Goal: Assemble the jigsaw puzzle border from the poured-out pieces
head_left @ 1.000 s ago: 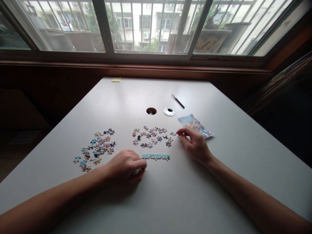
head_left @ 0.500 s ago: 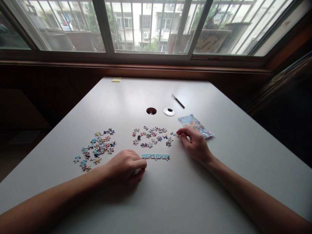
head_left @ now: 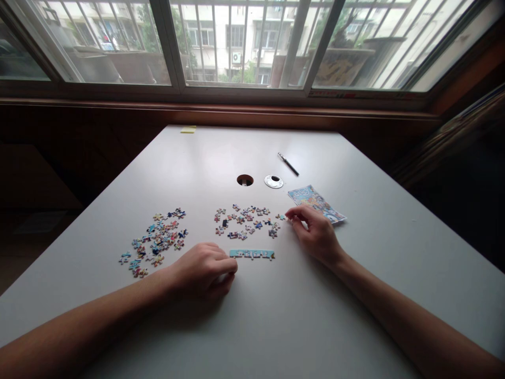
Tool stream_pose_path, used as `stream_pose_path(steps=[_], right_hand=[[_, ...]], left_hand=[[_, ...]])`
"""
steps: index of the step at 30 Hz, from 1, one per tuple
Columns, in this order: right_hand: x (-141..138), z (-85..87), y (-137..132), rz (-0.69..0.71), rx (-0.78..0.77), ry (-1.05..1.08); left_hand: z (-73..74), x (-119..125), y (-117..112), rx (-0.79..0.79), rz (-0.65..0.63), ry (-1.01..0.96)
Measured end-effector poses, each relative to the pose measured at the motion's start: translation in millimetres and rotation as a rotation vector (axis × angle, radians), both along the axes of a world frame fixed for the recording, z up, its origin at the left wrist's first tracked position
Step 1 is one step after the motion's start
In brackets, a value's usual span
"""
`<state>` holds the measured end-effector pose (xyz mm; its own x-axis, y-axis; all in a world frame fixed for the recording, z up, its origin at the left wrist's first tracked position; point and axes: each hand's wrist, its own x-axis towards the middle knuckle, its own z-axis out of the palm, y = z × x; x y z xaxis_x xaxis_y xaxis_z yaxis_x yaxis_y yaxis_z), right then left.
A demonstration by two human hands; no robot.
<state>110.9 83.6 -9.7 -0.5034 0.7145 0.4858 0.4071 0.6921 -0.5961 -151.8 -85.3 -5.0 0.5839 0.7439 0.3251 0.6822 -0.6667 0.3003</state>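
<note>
My left hand point(head_left: 204, 271) rests on the white table point(head_left: 276, 316), fingers curled, with its fingertips at the left end of a light-blue strip of joined puzzle pieces point(head_left: 252, 254). My right hand point(head_left: 315, 233) lies to the right of a loose scatter of puzzle pieces point(head_left: 246, 221); its thumb and forefinger pinch at a small piece on the scatter's right edge. A second, denser heap of puzzle pieces point(head_left: 158, 241) lies further left, away from both hands.
A colourful picture card point(head_left: 316, 203) lies just beyond my right hand. Further back are a round cable hole point(head_left: 245, 180), its silver cap point(head_left: 273, 181), a pen point(head_left: 288, 163) and a yellow note pad point(head_left: 188, 129) by the window sill.
</note>
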Motion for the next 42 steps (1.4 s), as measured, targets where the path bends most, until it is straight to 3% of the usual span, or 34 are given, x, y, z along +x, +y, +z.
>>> stream_pose_path(steps=[24, 42], right_hand=[[-0.3, 2.7, -3.6, 0.003, -0.049, -0.061], [1.2, -1.6, 1.2, 0.027, 0.030, 0.018]], left_hand=[[-2.6, -1.0, -1.0, -0.027, 0.000, 0.009], [-2.9, -1.0, -0.4, -0.032, 0.002, 0.013]])
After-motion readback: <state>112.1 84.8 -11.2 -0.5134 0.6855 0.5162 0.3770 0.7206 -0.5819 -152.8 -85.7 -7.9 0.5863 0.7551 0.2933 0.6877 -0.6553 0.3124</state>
